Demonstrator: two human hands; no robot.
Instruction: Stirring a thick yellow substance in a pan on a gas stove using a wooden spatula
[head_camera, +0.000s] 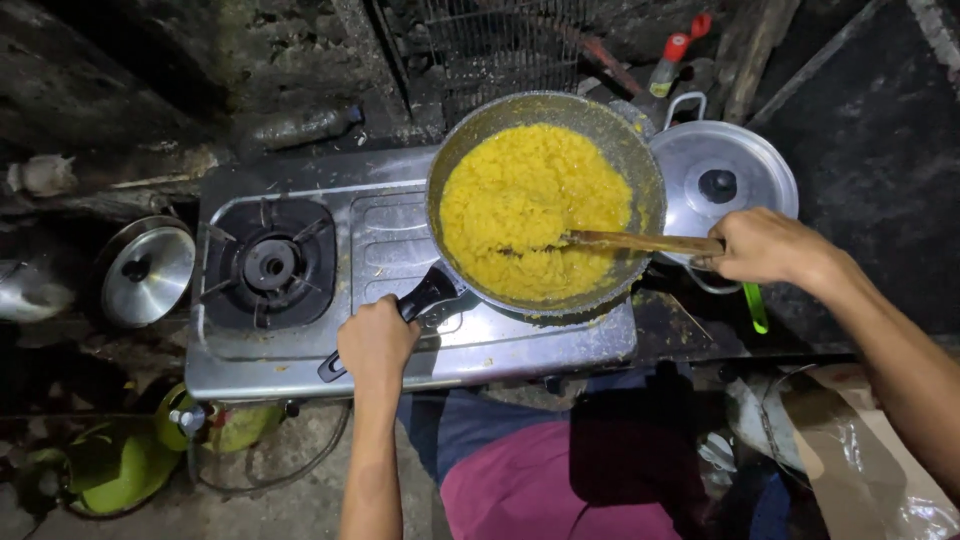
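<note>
Nearest the camera, the left hand (377, 343) has its grip clamped around the black handle (425, 296) of a frying pan (640, 160), fingers wrapped over the handle's near end, just at the front edge of the stove (400, 240). The pan runs up and to the right from that grip and sits on the stove's right burner, filled almost to the rim with yellow food (530, 215). The right hand (765, 247) is off to the right, beyond the pan's rim, its grip closed on the far end of a wooden spoon (640, 241). The spoon lies nearly level, reaching left from the hand over the rim, its tip buried in the yellow food near the middle of the pan.

The stove is a two-burner metal one; its left burner (270, 262) is bare. Below its front left corner a green gas bottle (120, 460) stands on the floor with a hose looping from it. The person's dark red and blue clothing shows at the bottom, and a brown paper bag (860, 450) lies to the right.

Left of the stove a round metal lid (147, 273) leans in the dark. Just behind the right hand sits a covered metal pot (725, 180) with a black knob, touching or nearly touching the pan. Farther back are a wire rack (500, 50), a red-handled tool (672, 55) and a plastic bottle (300, 125) lying on its side against a dark, rough wall.
</note>
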